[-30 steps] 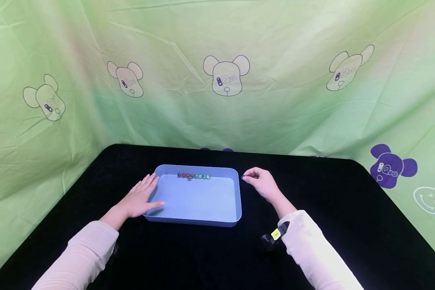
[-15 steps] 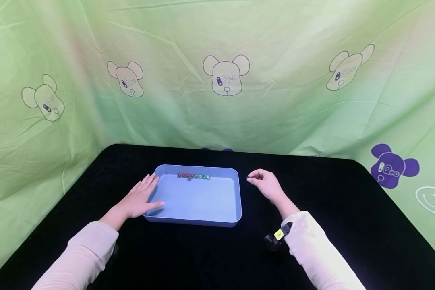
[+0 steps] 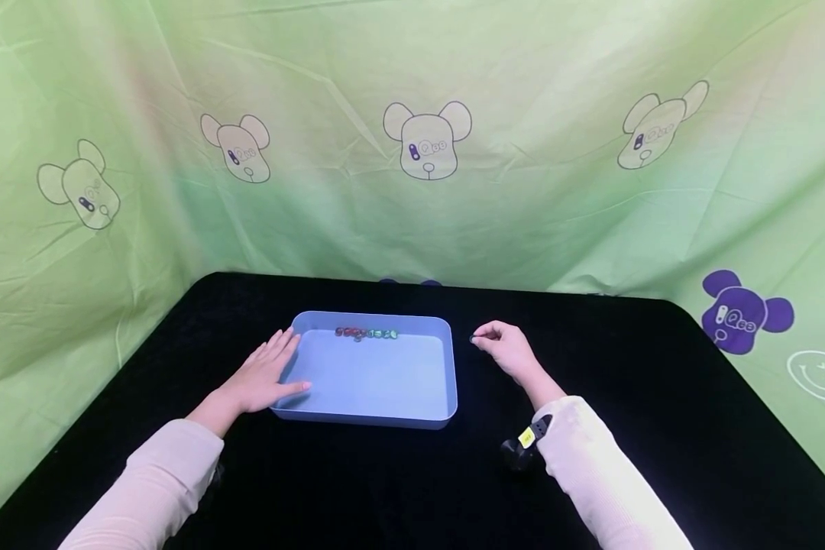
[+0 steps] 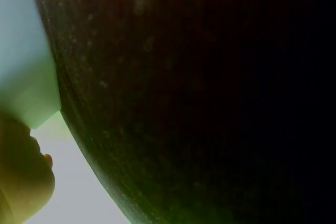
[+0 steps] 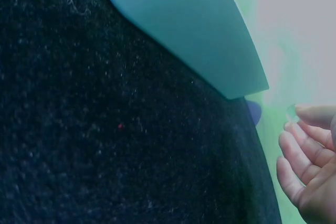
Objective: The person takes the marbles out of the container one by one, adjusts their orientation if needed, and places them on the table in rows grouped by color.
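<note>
A shallow blue tray (image 3: 378, 422) sits on the black cloth. Along its far side lies a row of small glossy pieces, red ones (image 3: 349, 332) on the left and green ones (image 3: 383, 334) on the right. My left hand (image 3: 264, 376) rests with straight fingers over the tray's left rim. Just right of the tray, my right hand (image 3: 505, 351) pinches a small clear glassy piece (image 5: 292, 113) between thumb and fingertip; its exact kind is too small to tell. The other right fingers (image 5: 295, 153) are loosely curled. The left wrist view shows only part of the left hand (image 4: 26, 174).
Black cloth (image 3: 371, 489) covers the table around the tray. Behind and beside it hangs a green curtain (image 3: 316, 214) printed with bear heads. A dark wrist device (image 3: 519, 452) with a yellow label sits at the right sleeve.
My right hand has shifted slightly right, away from the tray, still pinching the clear piece, and then stayed nearly still. The left hand, tray and row of pieces have not moved.
</note>
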A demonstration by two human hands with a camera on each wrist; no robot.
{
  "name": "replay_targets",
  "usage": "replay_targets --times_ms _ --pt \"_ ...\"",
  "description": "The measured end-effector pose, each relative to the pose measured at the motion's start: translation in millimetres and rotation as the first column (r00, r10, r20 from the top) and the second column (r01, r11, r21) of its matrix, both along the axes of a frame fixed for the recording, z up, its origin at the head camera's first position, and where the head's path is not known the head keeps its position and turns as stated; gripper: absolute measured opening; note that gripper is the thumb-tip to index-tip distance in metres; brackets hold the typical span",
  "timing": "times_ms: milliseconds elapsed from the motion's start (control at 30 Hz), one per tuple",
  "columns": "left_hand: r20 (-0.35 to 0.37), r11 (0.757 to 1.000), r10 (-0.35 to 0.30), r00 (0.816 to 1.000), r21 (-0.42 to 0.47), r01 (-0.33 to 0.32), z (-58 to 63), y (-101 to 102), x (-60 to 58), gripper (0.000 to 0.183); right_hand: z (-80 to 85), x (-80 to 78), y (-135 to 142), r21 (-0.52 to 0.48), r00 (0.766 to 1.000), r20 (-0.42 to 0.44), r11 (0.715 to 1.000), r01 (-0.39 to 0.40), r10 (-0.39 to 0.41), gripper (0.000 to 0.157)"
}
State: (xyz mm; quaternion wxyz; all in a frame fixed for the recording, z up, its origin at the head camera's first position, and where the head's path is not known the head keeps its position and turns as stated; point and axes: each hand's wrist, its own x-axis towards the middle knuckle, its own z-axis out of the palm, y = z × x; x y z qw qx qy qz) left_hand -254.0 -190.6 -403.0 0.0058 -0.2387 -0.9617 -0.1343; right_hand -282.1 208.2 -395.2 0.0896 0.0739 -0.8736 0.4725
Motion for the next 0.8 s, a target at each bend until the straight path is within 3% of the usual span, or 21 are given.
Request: replay_targets --times_ms 800 --pt "0.014 1.000 0.010 1.000 -0.014 -0.009 -1.2 0.0 -0.2 0.086 -10.8 -6.3 8.9 0.045 1.000 0.017 0.999 0.025 -0.026 0.012"
